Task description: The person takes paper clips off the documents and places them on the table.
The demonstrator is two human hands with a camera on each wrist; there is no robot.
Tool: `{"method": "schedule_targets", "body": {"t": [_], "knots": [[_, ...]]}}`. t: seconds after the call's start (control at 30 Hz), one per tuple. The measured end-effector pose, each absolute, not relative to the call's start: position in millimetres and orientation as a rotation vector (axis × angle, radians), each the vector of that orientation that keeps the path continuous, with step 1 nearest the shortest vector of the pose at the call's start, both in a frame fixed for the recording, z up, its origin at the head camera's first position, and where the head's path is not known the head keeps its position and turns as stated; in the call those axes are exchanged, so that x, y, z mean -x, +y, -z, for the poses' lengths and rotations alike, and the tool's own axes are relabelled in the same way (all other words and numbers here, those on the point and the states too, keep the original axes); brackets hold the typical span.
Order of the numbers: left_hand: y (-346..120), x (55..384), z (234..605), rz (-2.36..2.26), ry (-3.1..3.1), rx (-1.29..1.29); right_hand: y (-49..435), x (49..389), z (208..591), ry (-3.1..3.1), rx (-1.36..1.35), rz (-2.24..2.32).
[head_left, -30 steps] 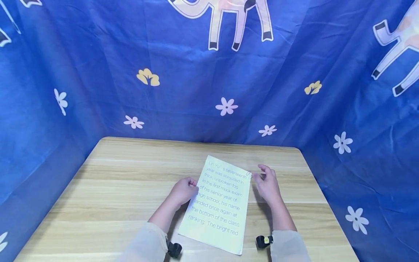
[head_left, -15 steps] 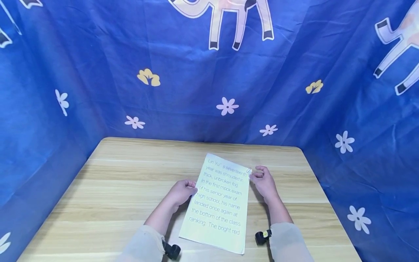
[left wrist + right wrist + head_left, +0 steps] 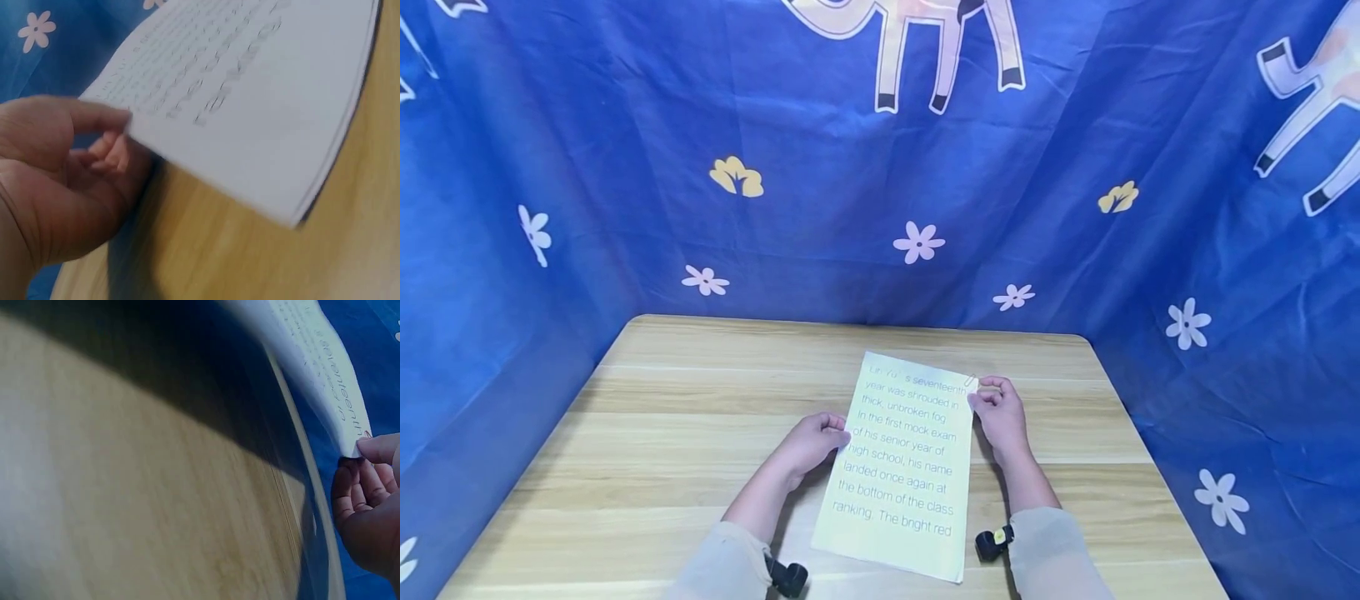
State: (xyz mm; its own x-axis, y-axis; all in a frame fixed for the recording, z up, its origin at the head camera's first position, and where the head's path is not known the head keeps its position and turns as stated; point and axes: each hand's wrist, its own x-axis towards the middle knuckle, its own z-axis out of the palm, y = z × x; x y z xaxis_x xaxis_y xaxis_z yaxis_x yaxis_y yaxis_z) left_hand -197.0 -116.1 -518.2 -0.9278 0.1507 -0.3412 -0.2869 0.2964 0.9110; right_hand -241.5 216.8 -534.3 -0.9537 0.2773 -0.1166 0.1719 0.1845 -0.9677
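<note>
Between both hands is a stack of printed paper sheets (image 3: 898, 467), its large text facing up. A paper clip (image 3: 970, 382) sits at its upper right corner. My left hand (image 3: 811, 442) pinches the left edge, thumb on top and fingers beneath; the left wrist view shows the sheets (image 3: 269, 125) raised off the table on that side. With thumb and fingers my right hand (image 3: 1002, 417) pinches the upper right edge just below the clip. In the right wrist view that corner of the paper (image 3: 344, 419) is held up, and the clip is mostly hidden by the thumb.
The wooden table (image 3: 685, 417) extends on both sides of the paper. A blue curtain (image 3: 820, 208) with flowers and animal figures encloses the back, left and right. Small black cameras are strapped at each wrist.
My right hand has come in to the upper right corner and now grips the paper there. The sheets have turned slightly straighter. My left hand keeps hold of the left edge.
</note>
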Motion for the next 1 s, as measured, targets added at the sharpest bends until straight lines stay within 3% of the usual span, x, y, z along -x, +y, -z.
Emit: {"method": "schedule_targets", "body": {"t": [0.23,1.0], "knots": [[-121.5,199.2,524.0,-1.705,2.166,-0.007,215.1,240.9,532.2,-2.279,0.376,-1.964],[-123.3,248.5,539.8,-1.695,2.362,0.053,208.6,242.9,541.2,-2.288,0.274,-1.938]]}}
